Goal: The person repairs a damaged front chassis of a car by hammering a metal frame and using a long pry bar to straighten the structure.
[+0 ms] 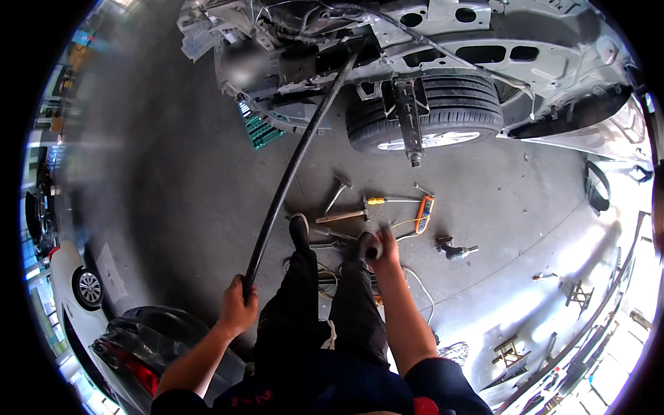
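My left hand is wrapped round the near end of a long black bar. The bar slants up and away, its far end reaching into the opened front of a car body. Over my right shoe, my right hand is smeared by motion and seems closed. Beside its fingers is a grey, round-ended thing with a dark centre, whose kind I cannot make out. On the floor just beyond my feet lie a hammer, a wooden-handled hammer and a yellow-handled screwdriver.
An orange-cased meter and a dark power tool lie right of the hammers. A tyre stands under the car body, near a green tool case. Hose loops round my feet. Another car's dark rear is behind left.
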`<state>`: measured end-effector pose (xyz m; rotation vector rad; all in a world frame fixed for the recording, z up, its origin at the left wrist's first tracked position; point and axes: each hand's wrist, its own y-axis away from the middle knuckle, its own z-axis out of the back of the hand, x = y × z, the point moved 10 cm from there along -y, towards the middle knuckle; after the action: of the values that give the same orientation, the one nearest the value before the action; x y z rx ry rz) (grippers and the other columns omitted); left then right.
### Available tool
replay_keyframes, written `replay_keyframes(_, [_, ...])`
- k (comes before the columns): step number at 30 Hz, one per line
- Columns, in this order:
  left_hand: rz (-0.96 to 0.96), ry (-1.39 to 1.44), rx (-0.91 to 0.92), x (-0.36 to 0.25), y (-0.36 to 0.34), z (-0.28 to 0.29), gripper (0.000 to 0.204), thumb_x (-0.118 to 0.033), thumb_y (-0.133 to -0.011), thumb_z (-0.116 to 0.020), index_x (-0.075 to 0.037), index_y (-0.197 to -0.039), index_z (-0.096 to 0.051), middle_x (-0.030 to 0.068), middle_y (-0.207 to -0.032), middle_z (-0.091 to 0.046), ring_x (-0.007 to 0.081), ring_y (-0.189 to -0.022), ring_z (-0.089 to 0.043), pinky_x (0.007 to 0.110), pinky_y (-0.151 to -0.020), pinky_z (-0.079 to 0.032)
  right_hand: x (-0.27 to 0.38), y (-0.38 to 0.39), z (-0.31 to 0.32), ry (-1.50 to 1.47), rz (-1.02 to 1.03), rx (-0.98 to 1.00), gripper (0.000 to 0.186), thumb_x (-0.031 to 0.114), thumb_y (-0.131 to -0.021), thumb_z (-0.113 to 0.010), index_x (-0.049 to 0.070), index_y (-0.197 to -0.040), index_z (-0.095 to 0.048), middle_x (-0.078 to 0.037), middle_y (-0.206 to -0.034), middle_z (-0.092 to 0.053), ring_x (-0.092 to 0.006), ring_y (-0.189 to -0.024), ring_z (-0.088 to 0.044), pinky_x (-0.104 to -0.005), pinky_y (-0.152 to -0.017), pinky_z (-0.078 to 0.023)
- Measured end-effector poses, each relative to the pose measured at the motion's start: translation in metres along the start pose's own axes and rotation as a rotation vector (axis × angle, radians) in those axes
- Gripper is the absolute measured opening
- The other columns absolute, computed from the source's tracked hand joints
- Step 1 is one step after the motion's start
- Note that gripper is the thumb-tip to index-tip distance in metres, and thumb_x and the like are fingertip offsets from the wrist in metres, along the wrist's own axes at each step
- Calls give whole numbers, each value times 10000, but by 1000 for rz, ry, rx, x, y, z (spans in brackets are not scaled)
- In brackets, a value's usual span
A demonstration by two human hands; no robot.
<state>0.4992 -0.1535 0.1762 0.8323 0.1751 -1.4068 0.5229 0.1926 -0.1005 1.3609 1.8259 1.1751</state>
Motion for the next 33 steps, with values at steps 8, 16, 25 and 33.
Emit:
replay_keyframes(8, [-176,-296,-90,10,34,-21,372,-142,-900,-622,84,-1189,-561,292,-887,-682,485,-820,-674,507,-701,-559,42,107,-127,84,-240,476,289,293,-1017,-545,144,-778,-479,49,-637,-398,-69,-546,-414,-235,-473,-355])
replay_keyframes(16, [6,-41,-19,-7,7,-28,136,-101,-873,-616,-8,-936,-539,271,-692,-623,497,-686,-631,539,-567,-493,-43,94,71,-364,-523,92,268,243,-969,-577,162,-739,-465,69,-668,-455,-85,-601,-463,-271,-621,-468])
replay_keyframes(25, [39,-72,20,-24,4,9,155,-101,-879,-627,3,-922,-519,271,-692,-619,496,-700,-643,533,-561,-484,-38,69,-58,62,-433,302,290,313,-995,-562,143,-782,-465,39,-657,-422,-118,-591,-452,-289,-550,-434])
replay_keyframes(33, [118,133,67,-49,17,-9,166,-101,-894,-656,-5,-935,-528,218,-725,-625,424,-634,-652,452,-583,-499,-5,77,-204,206,-238,527,239,260,-986,-586,149,-802,-482,35,-744,-457,-97,-598,-431,-270,-529,-403])
